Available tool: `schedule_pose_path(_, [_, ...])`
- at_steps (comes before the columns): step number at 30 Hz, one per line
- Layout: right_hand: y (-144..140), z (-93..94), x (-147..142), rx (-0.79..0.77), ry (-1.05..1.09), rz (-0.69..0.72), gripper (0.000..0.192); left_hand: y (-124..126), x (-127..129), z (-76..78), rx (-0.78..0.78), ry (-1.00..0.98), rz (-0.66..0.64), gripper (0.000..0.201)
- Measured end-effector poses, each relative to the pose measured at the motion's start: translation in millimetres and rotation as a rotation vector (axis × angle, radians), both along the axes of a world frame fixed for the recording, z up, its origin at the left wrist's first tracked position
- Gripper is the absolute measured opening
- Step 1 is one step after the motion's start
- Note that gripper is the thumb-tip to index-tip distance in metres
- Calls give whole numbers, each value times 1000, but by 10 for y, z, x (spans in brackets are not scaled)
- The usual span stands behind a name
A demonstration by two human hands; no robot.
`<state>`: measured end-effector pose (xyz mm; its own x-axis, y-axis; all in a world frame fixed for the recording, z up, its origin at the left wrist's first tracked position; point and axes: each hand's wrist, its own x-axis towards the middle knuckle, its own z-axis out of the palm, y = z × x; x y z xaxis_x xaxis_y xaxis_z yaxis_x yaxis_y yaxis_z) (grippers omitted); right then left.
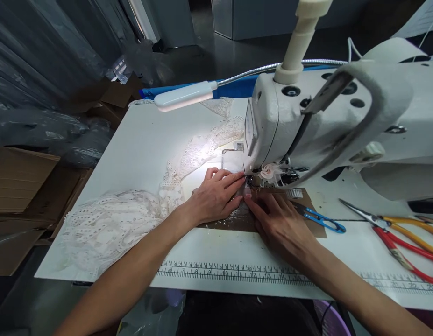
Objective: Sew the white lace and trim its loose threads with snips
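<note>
My left hand (pixel 219 193) lies palm down beside the needle area of a white sewing machine (pixel 272 116), its fingers stretched toward the presser foot (pixel 249 182). Between the two hands, under the foot, is a small pale strip of fabric (pixel 247 191). My right hand (pixel 277 214) is curled close to the foot, index fingertip on the strip; its thumb is mostly hidden. Brown cardboard (pixel 316 219) under clear plastic lies beneath both hands. White eyelet lace fabric (pixel 111 224) is bunched left of my left forearm and trails back behind the machine head.
Blue thread snips (pixel 324 220) lie right of my right hand, with red-and-orange-handled pliers (pixel 387 224) farther right. A printed ruler scale (pixel 237 273) runs along the front edge. A lit lamp (pixel 186 95) hangs over the table. Cardboard boxes (pixel 23 182) stand at left.
</note>
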<state>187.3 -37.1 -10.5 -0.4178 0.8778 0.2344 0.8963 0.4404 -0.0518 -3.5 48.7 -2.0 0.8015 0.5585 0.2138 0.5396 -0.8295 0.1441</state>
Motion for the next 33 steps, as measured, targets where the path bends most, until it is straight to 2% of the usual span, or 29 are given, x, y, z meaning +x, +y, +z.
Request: schedule_pose_path(33, [11,19,-8,-36,9,-16,40,21,-4,12,-26,7,3,39])
